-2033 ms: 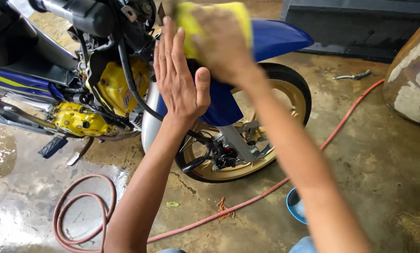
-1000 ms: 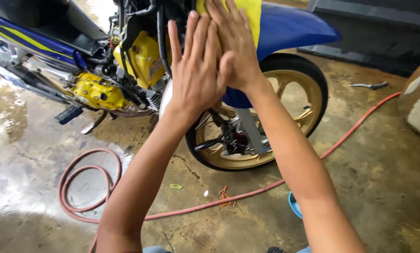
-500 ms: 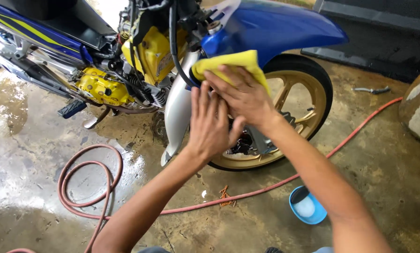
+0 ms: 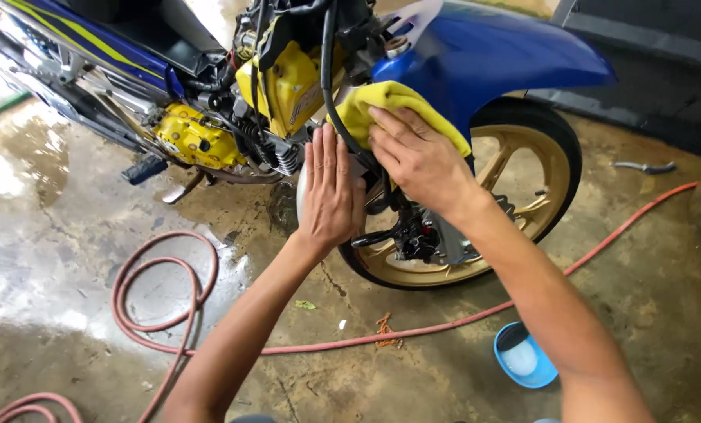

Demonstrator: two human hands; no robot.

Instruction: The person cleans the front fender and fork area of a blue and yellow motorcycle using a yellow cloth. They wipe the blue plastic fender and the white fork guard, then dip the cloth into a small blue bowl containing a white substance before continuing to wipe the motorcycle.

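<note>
Head view showed both hands lower on the motorcycle than two seconds before, when they had been raised at the top of the blue front fender [image 4: 507, 55]. The right hand [image 4: 421, 160] lay flat with fingers spread over a yellow cloth [image 4: 389, 106], pressing it against the fork area just under the fender's inner edge; half a second earlier the cloth had sat a little higher and more to the right. The left hand [image 4: 331, 192] was open, palm flat against the silver fork leg, touching it at about 9 o'clock from the right hand. The drop from fender top to fork suggested the wiping had passed down to the lower front end. The gold wheel [image 4: 522, 204] stood at 4 o'clock from the cloth. A red hose [image 4: 162, 313] coiled on the wet concrete floor [image 4: 68, 235] at 7 o'clock, and a small blue tub [image 4: 522, 360] sat at 5 o'clock, near the right forearm.
</note>
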